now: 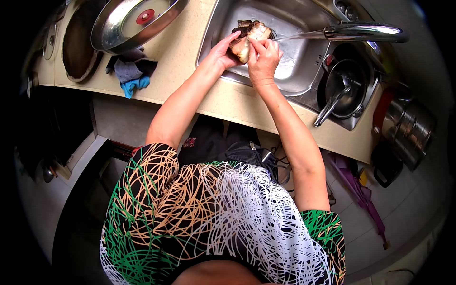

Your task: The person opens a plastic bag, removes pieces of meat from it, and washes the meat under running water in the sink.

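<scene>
Brownish lump (pixel 243 43) lies between the half-curled left hand (pixel 224 53) holding it and the right hand (pixel 264 61), fingers bunched against it.

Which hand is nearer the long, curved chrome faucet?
Right. Right hand touches the irregular brown-and-white food chunk on the side toward the faucet. Left hand holds the chunk's opposite side, farther away.

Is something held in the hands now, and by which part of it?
A pale, dark-patched chunk: the left hand holds its left side; the right hand touches its right side.
</scene>
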`<state>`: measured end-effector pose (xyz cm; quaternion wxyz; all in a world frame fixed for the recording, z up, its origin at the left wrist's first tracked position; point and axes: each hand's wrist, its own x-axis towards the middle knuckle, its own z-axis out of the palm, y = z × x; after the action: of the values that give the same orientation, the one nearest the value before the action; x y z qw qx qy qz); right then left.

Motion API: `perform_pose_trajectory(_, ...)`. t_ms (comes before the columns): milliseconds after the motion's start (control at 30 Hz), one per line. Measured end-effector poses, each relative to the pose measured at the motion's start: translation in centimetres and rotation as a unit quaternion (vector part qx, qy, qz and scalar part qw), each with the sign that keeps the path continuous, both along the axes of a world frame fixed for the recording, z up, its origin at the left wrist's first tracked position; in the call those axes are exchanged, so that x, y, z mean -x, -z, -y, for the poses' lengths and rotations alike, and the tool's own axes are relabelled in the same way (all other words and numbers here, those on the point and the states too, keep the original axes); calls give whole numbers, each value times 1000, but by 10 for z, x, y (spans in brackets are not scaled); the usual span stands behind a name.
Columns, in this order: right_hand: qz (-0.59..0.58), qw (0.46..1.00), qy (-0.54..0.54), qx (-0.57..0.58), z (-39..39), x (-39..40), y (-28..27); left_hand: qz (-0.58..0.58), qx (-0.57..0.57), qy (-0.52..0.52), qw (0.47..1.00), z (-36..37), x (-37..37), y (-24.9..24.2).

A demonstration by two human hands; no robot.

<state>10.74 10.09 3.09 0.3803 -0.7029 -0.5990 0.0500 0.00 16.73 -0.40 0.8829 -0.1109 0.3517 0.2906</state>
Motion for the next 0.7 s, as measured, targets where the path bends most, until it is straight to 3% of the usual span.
perform_pose_trajectory(433,19,999,-18,21,9,2,2,50,-23,3,998,4,2,11)
perform_pose_trajectory(700,52,998,-2,-22,-4,-8,-3,9,4,-1,1000,2,0,3)
